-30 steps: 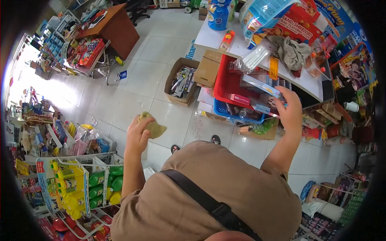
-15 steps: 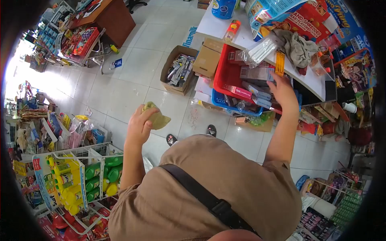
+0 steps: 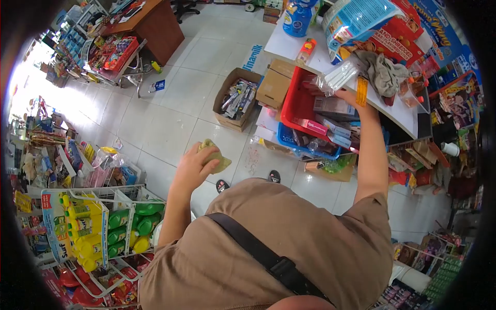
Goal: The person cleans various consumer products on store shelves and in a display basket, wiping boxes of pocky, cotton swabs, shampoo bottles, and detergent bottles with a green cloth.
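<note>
My left hand is closed around a crumpled yellow-green cloth and hangs over the tiled floor. My right hand reaches into the back of a red plastic basket, just beside the table edge. Its fingertips are partly hidden near a clear pack of white sticks, so their grip does not show. Under that hand lies a greyish box in the basket. A pink-and-white box rests at the basket's front. An orange strip hangs over the table edge by my right wrist.
A blue basket sits below the red one. Left of them stand a closed carton and an open carton of small packets. A grey cloth and a blue bottle are on the white table. A bottle rack stands lower left.
My right hand has moved farther back in the red basket, toward the white sticks. My left hand, still holding the cloth, has shifted slightly right. The whole view has shifted a little.
</note>
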Motion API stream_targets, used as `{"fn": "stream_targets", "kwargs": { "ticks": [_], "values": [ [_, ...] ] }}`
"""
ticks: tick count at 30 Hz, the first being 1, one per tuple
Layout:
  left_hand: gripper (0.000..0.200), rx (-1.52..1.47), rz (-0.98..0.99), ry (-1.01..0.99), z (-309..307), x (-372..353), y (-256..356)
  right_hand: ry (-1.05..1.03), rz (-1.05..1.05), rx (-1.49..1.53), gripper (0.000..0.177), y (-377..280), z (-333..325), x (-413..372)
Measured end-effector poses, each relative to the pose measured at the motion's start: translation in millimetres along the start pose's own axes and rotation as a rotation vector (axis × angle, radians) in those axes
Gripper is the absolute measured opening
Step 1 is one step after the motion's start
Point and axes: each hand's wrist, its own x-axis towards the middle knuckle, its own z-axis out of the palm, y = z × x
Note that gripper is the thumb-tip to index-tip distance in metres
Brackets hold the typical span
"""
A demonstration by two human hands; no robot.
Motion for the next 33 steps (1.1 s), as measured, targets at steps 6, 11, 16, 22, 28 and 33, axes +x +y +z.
{"fn": "stream_targets", "kwargs": {
  "ticks": [6, 11, 16, 22, 28, 33],
  "values": [
    [0.037, 0.019, -0.098, 0.085, 2.0, -8.7, -6.3, 0.152, 0.520, 1.532, 0.052, 4.5, -2.4, -63.8],
    [0.060, -0.315, -0.154, 0.165, 18.6, -0.1, -10.7, -0.100, 0.305, 1.566, 0.032, -103.7, -79.0, -87.2],
    [0.067, -0.185, 0.215, 0.023, 9.0, 9.9, 28.3, -0.368, 0.057, 1.610, 0.031, -196.4, -97.8, -87.6],
    [0.048, -0.486, 0.115, -0.074, 5.9, -5.8, 22.0, -0.503, 0.153, 1.967, 0.055, -247.7, -69.5, -97.5],
    [0.049, -1.566, -0.152, -0.055, 17.6, -24.4, -0.2, -0.679, -0.054, 1.838, 0.065, -289.7, -12.8, -131.8],
    [0.051, -0.599, 0.067, 0.196, 10.9, -21.2, -7.5, -0.552, 0.161, 1.750, 0.039, -291.1, 12.5, -108.4]
  ]
}}
